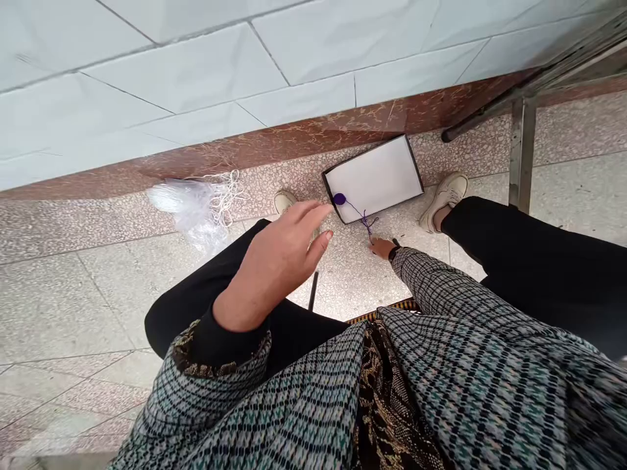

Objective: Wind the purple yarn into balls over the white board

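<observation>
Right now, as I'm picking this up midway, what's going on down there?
A seated person's right hand is at one end of a purple cord, though whether it grips it is unclear. The cord runs to a purple round piece at the left end of a shallow, white-bottomed box on the floor. The left hand is raised, open and empty. A clear plastic bag and white strings lie farther left.
</observation>
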`<state>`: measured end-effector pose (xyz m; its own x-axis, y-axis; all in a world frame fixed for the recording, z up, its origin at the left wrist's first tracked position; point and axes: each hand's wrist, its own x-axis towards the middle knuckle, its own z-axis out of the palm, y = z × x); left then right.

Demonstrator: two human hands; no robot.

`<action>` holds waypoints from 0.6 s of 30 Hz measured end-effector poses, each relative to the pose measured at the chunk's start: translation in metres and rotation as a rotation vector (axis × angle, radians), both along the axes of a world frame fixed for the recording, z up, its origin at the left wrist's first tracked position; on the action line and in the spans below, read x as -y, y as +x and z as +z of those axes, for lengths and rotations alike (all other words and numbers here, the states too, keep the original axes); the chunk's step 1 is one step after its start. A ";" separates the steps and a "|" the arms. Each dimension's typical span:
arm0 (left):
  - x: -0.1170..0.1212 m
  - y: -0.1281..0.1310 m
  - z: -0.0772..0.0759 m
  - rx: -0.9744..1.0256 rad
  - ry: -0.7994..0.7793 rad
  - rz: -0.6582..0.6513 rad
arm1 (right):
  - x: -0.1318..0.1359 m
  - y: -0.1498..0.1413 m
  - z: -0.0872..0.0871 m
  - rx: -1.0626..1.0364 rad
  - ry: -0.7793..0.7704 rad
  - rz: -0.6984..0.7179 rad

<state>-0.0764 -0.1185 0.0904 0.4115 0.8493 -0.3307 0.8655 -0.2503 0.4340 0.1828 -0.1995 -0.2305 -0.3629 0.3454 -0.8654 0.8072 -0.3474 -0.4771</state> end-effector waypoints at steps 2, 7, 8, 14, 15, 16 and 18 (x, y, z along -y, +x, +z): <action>-0.007 0.001 -0.005 -0.025 -0.025 -0.004 | -0.016 -0.008 0.003 -0.002 -0.050 -0.104; -0.037 0.007 -0.039 -0.026 -0.036 0.009 | -0.091 -0.036 0.043 -0.225 -0.110 -0.459; -0.044 0.008 -0.048 -0.007 -0.019 0.021 | -0.107 -0.039 0.057 -0.288 -0.097 -0.518; -0.088 0.020 -0.087 0.321 0.056 -0.005 | -0.173 -0.026 0.161 -0.728 -0.176 -0.839; -0.094 0.023 -0.090 0.371 0.067 -0.018 | -0.180 -0.020 0.176 -0.778 -0.173 -0.830; -0.101 0.027 -0.091 0.420 0.077 -0.038 | -0.185 -0.013 0.190 -0.819 -0.141 -0.816; -0.112 0.034 -0.091 0.517 0.112 -0.065 | -0.195 -0.001 0.214 -0.855 -0.061 -0.744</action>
